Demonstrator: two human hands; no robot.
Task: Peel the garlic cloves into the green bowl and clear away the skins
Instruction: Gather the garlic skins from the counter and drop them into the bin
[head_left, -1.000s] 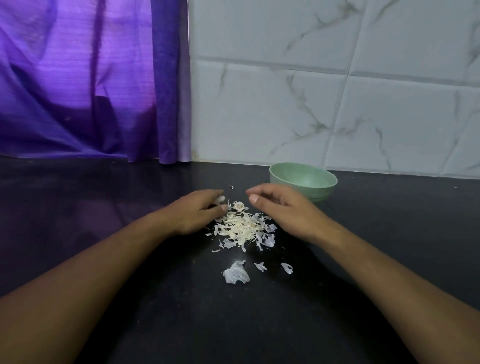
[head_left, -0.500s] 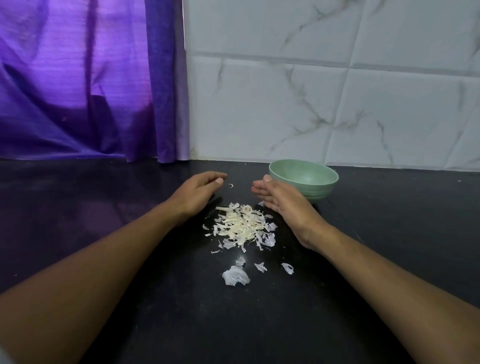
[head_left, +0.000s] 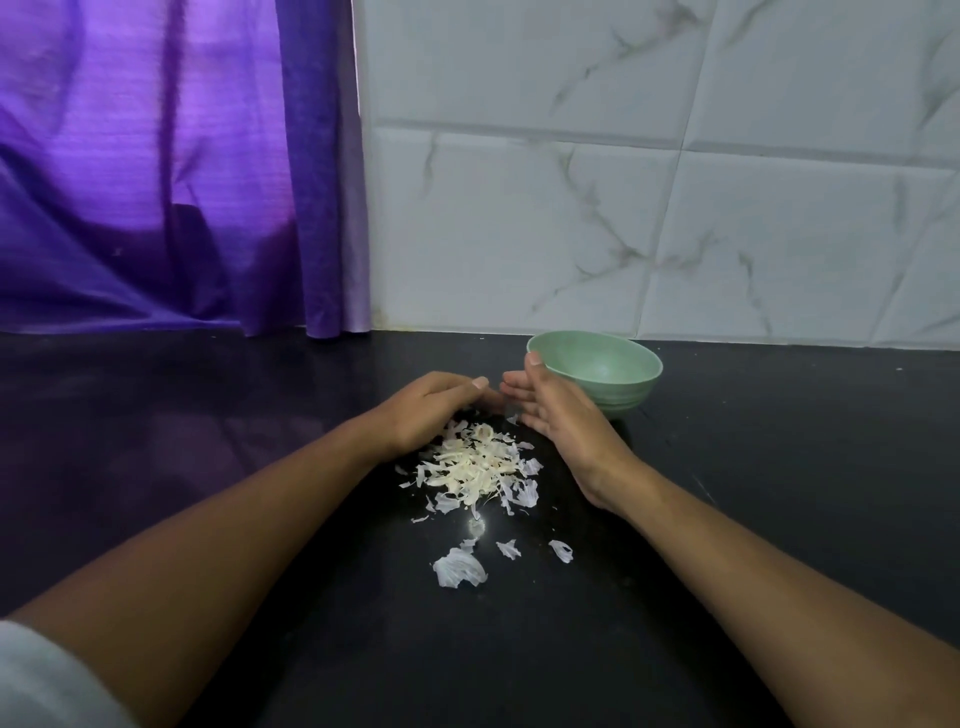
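1. Head view, the task's things: a heap of pale, papery garlic skins (head_left: 472, 467) lies on the glossy black countertop (head_left: 218, 447), right between the two forearms. A few loose scraps sit nearer the person, well apart from the heap. These are one large white curled skin (head_left: 460, 567) and two small flakes (head_left: 508, 548) just to its right.
2. Head view, the bowl: the round pale green bowl (head_left: 631, 395) stands upright on the counter beyond and to the right of the heap, close to the wall. Its floor is hidden from this angle, so I cannot tell what it holds.
3. Head view, the left hand (head_left: 431, 410): it lies palm down at the far left edge of the heap. Its fingers are loosely curved over the skins and grip nothing that shows.
4. Head view, the right hand (head_left: 556, 415): it stands on its edge at the far right of the heap. The fingers are straight and together, the thumb is raised in front of the bowl's rim, and it holds nothing. The fingertips of both hands almost meet behind the heap.
5. Head view, surroundings: a purple fabric curtain (head_left: 156, 156) hangs at the left. White marble-veined wall tiles (head_left: 623, 197) fill the right. A grey sleeve (head_left: 41, 680) shows at the lower left corner.
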